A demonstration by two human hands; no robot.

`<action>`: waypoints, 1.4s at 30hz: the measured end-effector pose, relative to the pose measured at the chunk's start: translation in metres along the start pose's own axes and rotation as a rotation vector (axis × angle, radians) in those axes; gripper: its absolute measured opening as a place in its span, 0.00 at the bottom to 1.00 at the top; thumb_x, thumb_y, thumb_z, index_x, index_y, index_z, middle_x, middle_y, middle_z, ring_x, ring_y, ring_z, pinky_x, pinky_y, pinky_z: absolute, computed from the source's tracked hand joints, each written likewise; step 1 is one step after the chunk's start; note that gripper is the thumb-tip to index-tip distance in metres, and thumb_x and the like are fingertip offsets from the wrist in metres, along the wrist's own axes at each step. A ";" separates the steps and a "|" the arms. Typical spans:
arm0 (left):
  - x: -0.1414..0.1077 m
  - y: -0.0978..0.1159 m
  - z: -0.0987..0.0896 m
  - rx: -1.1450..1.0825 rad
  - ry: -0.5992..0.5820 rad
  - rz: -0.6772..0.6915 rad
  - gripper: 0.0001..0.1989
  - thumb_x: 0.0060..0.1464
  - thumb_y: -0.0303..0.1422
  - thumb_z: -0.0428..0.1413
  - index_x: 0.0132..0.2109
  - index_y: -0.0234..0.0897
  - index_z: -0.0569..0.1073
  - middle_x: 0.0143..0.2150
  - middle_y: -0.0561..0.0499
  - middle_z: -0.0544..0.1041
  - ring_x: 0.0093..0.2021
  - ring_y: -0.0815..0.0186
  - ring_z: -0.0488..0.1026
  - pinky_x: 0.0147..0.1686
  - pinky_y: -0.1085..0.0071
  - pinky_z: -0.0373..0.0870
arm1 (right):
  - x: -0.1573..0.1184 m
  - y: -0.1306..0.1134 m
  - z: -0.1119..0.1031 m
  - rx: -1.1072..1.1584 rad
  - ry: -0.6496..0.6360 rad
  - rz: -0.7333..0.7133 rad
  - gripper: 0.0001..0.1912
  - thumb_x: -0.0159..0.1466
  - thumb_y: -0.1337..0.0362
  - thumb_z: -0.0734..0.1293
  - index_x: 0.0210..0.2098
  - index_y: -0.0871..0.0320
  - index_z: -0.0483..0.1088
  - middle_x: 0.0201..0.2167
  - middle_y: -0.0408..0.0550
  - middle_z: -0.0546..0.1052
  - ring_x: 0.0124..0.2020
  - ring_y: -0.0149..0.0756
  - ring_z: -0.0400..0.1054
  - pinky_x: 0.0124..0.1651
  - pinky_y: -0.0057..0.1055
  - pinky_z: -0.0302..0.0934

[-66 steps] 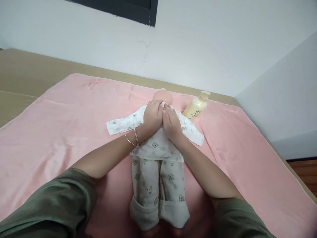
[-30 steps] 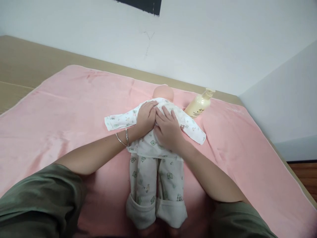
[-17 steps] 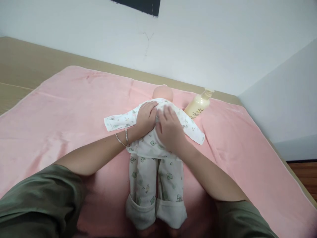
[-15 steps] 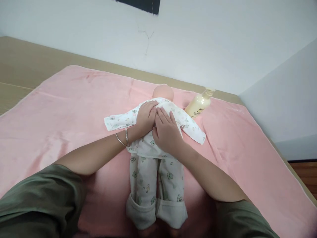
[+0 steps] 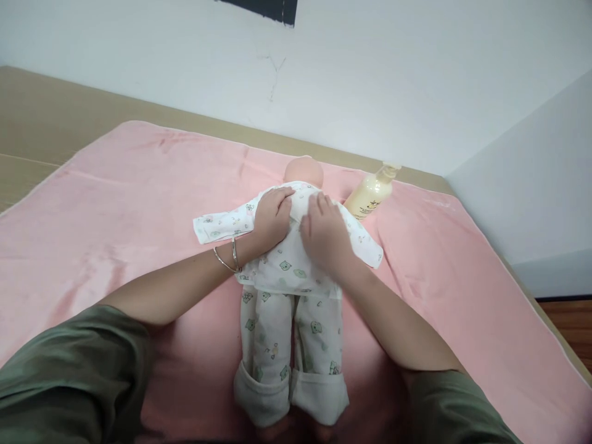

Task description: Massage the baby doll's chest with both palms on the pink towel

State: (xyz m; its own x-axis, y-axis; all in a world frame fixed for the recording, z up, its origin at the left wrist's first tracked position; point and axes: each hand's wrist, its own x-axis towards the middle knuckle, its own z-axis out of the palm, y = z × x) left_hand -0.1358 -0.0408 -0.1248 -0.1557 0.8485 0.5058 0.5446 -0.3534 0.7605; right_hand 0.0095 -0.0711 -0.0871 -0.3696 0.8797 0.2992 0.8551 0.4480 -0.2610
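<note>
A doll [image 5: 296, 271] in a white printed top and trousers with rolled cuffs lies on a pink blanket [image 5: 152, 185], its bald head [image 5: 303, 172] toward the wall and its sleeves spread to both sides. My left hand [image 5: 274, 217], below a silver bracelet on the wrist, lies flat on the left of the doll's upper torso with its fingers stretched out. On the right of the torso is my right hand [image 5: 326, 234], slightly blurred, its fingers extended over the cloth. Neither hand grasps anything. The doll's feet are mostly hidden by the cuffs.
A pale yellow pump bottle [image 5: 371, 194] leans at a tilt beside the doll's right-side sleeve. Behind the blanket runs a beige surface edge [image 5: 69, 92] along a white wall [image 5: 370, 74]. A dark panel [image 5: 272, 9] shows at the top.
My right hand has shifted to the right, away from my left hand, and a gap of printed cloth now shows between them. My left hand has stayed in place on the top.
</note>
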 end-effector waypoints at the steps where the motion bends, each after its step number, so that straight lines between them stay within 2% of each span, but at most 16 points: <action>1: 0.000 0.001 0.000 -0.015 0.006 -0.019 0.18 0.62 0.32 0.44 0.49 0.38 0.78 0.53 0.46 0.83 0.56 0.58 0.77 0.64 0.55 0.71 | -0.008 -0.010 0.001 0.005 -0.002 -0.076 0.31 0.71 0.64 0.53 0.70 0.72 0.58 0.73 0.66 0.59 0.76 0.58 0.47 0.76 0.62 0.43; 3: 0.000 0.002 0.000 -0.030 0.012 -0.044 0.18 0.62 0.31 0.44 0.48 0.38 0.78 0.52 0.46 0.83 0.55 0.59 0.77 0.63 0.56 0.72 | -0.015 -0.021 0.002 0.019 -0.021 -0.181 0.32 0.70 0.64 0.55 0.71 0.72 0.57 0.74 0.64 0.58 0.77 0.54 0.44 0.78 0.57 0.38; 5: 0.000 0.003 0.000 -0.020 0.003 -0.036 0.18 0.63 0.31 0.44 0.48 0.38 0.78 0.52 0.46 0.83 0.55 0.59 0.77 0.63 0.57 0.72 | -0.010 -0.017 0.003 0.051 -0.068 -0.217 0.32 0.69 0.65 0.55 0.71 0.69 0.58 0.74 0.60 0.57 0.78 0.50 0.44 0.79 0.55 0.36; 8: 0.000 0.003 -0.001 0.013 -0.015 0.000 0.18 0.63 0.31 0.44 0.50 0.37 0.77 0.54 0.45 0.82 0.56 0.59 0.77 0.64 0.57 0.71 | 0.014 0.009 0.003 0.119 -0.113 -0.144 0.30 0.70 0.63 0.55 0.70 0.61 0.60 0.75 0.54 0.56 0.78 0.51 0.44 0.77 0.60 0.39; 11: 0.000 0.003 -0.002 0.038 -0.024 0.013 0.18 0.63 0.31 0.45 0.51 0.38 0.77 0.55 0.46 0.82 0.58 0.59 0.76 0.65 0.56 0.69 | 0.036 0.036 0.003 0.166 -0.070 -0.031 0.31 0.71 0.58 0.55 0.70 0.62 0.60 0.75 0.58 0.57 0.76 0.53 0.48 0.75 0.60 0.44; 13: 0.000 0.002 -0.002 0.052 -0.035 0.014 0.18 0.63 0.31 0.45 0.52 0.39 0.77 0.56 0.46 0.81 0.59 0.59 0.75 0.66 0.56 0.69 | 0.040 0.041 0.004 0.170 -0.051 -0.005 0.31 0.71 0.57 0.55 0.71 0.62 0.59 0.74 0.59 0.58 0.76 0.53 0.50 0.75 0.59 0.44; 15: 0.000 0.002 -0.002 0.063 -0.041 0.010 0.19 0.63 0.31 0.44 0.52 0.38 0.76 0.56 0.46 0.81 0.59 0.59 0.75 0.65 0.57 0.69 | 0.034 0.035 0.005 0.142 -0.035 0.018 0.31 0.72 0.58 0.53 0.71 0.62 0.58 0.74 0.59 0.59 0.75 0.54 0.50 0.75 0.60 0.44; 18: -0.002 0.001 -0.001 0.084 -0.030 0.012 0.18 0.64 0.32 0.44 0.51 0.38 0.76 0.56 0.45 0.81 0.58 0.59 0.75 0.67 0.56 0.67 | 0.012 0.011 0.007 0.062 0.010 0.028 0.31 0.72 0.60 0.52 0.70 0.67 0.58 0.73 0.63 0.60 0.75 0.59 0.50 0.75 0.62 0.46; 21: -0.002 -0.001 0.000 0.128 -0.003 0.040 0.18 0.64 0.30 0.43 0.49 0.40 0.77 0.55 0.48 0.81 0.59 0.59 0.74 0.72 0.52 0.59 | -0.009 -0.014 0.006 -0.003 0.021 -0.080 0.32 0.71 0.62 0.54 0.70 0.72 0.58 0.74 0.66 0.57 0.77 0.62 0.44 0.76 0.62 0.42; 23: -0.001 -0.002 0.001 0.149 0.005 0.051 0.19 0.63 0.29 0.42 0.49 0.41 0.77 0.55 0.48 0.81 0.61 0.59 0.73 0.74 0.51 0.56 | -0.012 -0.018 0.004 0.000 -0.013 -0.160 0.32 0.70 0.64 0.55 0.71 0.72 0.58 0.74 0.65 0.56 0.78 0.60 0.41 0.78 0.60 0.38; 27: 0.001 0.003 0.000 0.174 -0.045 0.011 0.21 0.65 0.30 0.41 0.55 0.36 0.74 0.58 0.43 0.79 0.62 0.57 0.73 0.72 0.51 0.60 | 0.012 0.007 0.000 0.100 -0.154 -0.198 0.32 0.69 0.64 0.56 0.71 0.65 0.58 0.76 0.56 0.53 0.78 0.53 0.40 0.78 0.57 0.36; 30: -0.005 0.013 -0.001 0.253 -0.119 0.010 0.22 0.64 0.31 0.43 0.59 0.31 0.72 0.62 0.37 0.75 0.65 0.51 0.70 0.71 0.48 0.60 | 0.037 0.034 0.000 0.168 -0.168 -0.070 0.36 0.71 0.57 0.56 0.74 0.69 0.52 0.77 0.59 0.48 0.79 0.53 0.39 0.78 0.55 0.37; 33: -0.013 0.024 -0.004 0.363 -0.188 0.101 0.24 0.65 0.32 0.43 0.63 0.26 0.68 0.67 0.32 0.69 0.72 0.44 0.60 0.73 0.42 0.51 | 0.046 0.045 0.001 0.190 -0.151 0.032 0.38 0.72 0.55 0.55 0.74 0.72 0.47 0.77 0.63 0.46 0.79 0.52 0.38 0.79 0.53 0.37; 36: -0.010 0.027 -0.009 0.439 -0.250 0.135 0.25 0.65 0.35 0.45 0.63 0.25 0.68 0.68 0.30 0.67 0.73 0.39 0.58 0.72 0.39 0.51 | 0.036 0.032 0.001 0.138 -0.138 0.085 0.36 0.72 0.58 0.54 0.73 0.74 0.49 0.76 0.66 0.51 0.78 0.55 0.42 0.78 0.57 0.39; 40: 0.011 0.022 -0.016 0.465 -0.319 -0.005 0.20 0.65 0.36 0.44 0.55 0.30 0.71 0.58 0.33 0.75 0.62 0.44 0.70 0.64 0.45 0.65 | 0.007 0.000 -0.006 -0.013 -0.066 0.027 0.32 0.72 0.62 0.52 0.70 0.79 0.55 0.71 0.72 0.60 0.75 0.60 0.50 0.76 0.57 0.47; 42: 0.016 0.023 -0.017 0.501 -0.343 -0.026 0.19 0.66 0.35 0.42 0.53 0.30 0.72 0.53 0.34 0.77 0.56 0.47 0.73 0.60 0.48 0.69 | 0.000 -0.007 -0.009 -0.066 -0.053 -0.030 0.31 0.73 0.63 0.52 0.68 0.80 0.57 0.70 0.74 0.62 0.74 0.61 0.52 0.75 0.56 0.49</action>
State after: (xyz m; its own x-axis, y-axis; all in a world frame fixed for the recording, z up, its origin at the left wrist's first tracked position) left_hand -0.1395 -0.0419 -0.0928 0.0547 0.9624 0.2659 0.8790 -0.1728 0.4445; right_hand 0.0074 -0.0757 -0.0771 -0.4130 0.8738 0.2567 0.8647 0.4647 -0.1907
